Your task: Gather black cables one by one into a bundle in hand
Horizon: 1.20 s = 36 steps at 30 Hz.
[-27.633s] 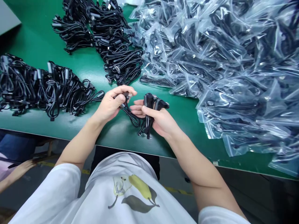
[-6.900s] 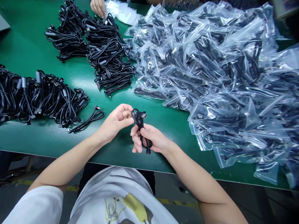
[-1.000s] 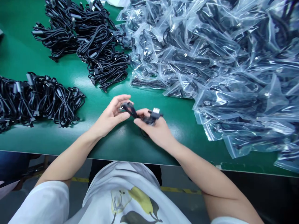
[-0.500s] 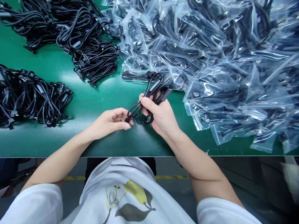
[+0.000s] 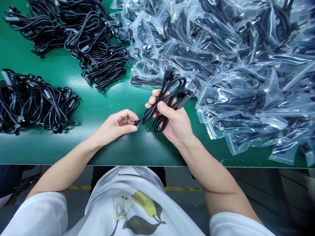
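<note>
A coiled black cable [image 5: 169, 95] rests in my right hand [image 5: 178, 121], whose thumb presses over the loops while the fingers curl behind them. A dark block-shaped connector sticks up at the coil's far end, and a grey moulded part lies along its right side. My left hand [image 5: 120, 124] pinches a small black plug [image 5: 136, 123] at the near end of the same cable between thumb and fingers. A short length of cable runs from this plug to the coil. Both hands are just above the green table [image 5: 108, 154].
Bundles of bare black cables lie in a pile [image 5: 36, 101] at the left and another pile [image 5: 95, 49] at the back left. Clear zip bags [image 5: 233, 95] holding cables cover the right and back right. The table's front edge runs close to my body.
My right hand has moved a little to the right with the coil and turned it. The plug in my left hand now stands apart from the loops, with cable stretched between.
</note>
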### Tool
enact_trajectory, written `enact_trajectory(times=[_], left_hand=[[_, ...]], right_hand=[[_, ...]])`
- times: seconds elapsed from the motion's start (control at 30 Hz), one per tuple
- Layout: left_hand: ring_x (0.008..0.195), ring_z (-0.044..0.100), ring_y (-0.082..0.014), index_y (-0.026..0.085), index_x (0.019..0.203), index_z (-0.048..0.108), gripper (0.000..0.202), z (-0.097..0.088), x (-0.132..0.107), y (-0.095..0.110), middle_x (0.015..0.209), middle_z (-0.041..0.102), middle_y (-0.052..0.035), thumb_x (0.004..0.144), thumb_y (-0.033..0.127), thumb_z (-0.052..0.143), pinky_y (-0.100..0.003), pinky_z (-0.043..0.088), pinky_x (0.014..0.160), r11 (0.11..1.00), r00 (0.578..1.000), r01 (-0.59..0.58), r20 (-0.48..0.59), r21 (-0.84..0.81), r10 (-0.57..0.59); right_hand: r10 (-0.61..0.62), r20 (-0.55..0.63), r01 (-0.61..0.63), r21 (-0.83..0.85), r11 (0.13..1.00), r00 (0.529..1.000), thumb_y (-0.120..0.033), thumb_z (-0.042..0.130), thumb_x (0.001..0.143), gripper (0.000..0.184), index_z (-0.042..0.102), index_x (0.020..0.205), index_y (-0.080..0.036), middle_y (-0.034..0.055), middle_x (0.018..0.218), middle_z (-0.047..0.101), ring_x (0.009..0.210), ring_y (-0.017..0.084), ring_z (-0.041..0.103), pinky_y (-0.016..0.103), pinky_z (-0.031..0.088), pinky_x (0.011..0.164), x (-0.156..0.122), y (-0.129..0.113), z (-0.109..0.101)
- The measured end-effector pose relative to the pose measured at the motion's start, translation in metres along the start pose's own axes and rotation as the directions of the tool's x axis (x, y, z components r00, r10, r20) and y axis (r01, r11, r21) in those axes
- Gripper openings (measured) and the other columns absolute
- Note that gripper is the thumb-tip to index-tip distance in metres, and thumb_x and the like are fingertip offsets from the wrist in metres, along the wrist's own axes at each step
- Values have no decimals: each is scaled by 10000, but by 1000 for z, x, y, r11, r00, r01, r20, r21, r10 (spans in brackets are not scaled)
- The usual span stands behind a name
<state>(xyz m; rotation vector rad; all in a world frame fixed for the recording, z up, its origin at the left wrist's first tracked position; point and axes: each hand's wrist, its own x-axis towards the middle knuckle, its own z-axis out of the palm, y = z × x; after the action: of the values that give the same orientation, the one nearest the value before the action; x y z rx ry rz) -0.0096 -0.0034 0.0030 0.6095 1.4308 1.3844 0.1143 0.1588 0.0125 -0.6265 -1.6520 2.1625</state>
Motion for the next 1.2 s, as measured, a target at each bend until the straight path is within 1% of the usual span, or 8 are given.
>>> enact_trajectory(times=[0.23,0.33,0.57,0.67,0.77,0.83,1.07,1.2], left_hand=[[698,566,-95,165,810,623,348,1,-2,1,777,621,20,641,292,900,-225,476,688,991,989,-107,-89,83,114],[694,563,-98,167,795,619,346,1,-1,0,786,613,19,635,288,901,-230,481,680,981,983,-142,-99,129,155],[695,564,-94,169,803,622,304,0,-1,-3,797,603,16,671,267,878,-223,485,672,968,974,-194,-89,158,210],[699,563,-95,170,788,616,312,-1,-1,-4,792,603,17,660,263,885,-222,486,672,960,966,-228,-83,164,243],[707,566,-97,173,773,596,334,-1,-1,-4,811,616,10,658,280,890,-232,493,686,963,970,-218,-74,158,232],[721,573,-101,175,773,585,338,-1,0,-5,830,626,3,668,289,886,-239,495,704,969,976,-198,-67,150,209],[823,620,-139,185,771,569,345,-2,0,-8,873,639,-18,682,307,879,-267,495,761,975,982,-176,-47,135,184],[742,591,-116,185,782,574,333,-4,0,-8,835,627,-3,687,295,873,-256,486,717,969,978,-195,-39,148,203]], right_hand=[[-14,88,3,121,993,996,-522,742,830,416,675,1165,-284,30,1131,733,1100,255,707,385,601,845,-2,2,-3],[-24,106,8,144,990,994,-510,748,830,409,684,1163,-280,28,1139,742,1121,262,706,397,604,881,-1,3,-3],[-22,121,6,133,991,992,-555,756,804,461,686,1176,-291,36,1133,742,1127,284,702,428,605,872,-1,7,-6],[-30,148,13,118,993,988,-586,789,752,448,712,1082,-293,34,1034,741,1073,292,708,454,601,861,-4,8,-7],[-48,142,30,130,991,989,-564,846,691,394,714,938,-287,20,927,729,994,276,708,457,597,861,-7,6,-5],[-55,140,32,165,986,989,-526,868,681,360,709,896,-285,10,897,726,954,257,708,446,594,866,-8,5,-4],[-31,138,5,185,983,990,-507,874,675,360,711,895,-272,16,900,726,953,256,707,441,598,853,-8,5,-3],[-36,138,3,239,971,990,-448,873,682,310,710,878,-271,7,875,705,926,229,692,435,583,893,-7,3,-3]])
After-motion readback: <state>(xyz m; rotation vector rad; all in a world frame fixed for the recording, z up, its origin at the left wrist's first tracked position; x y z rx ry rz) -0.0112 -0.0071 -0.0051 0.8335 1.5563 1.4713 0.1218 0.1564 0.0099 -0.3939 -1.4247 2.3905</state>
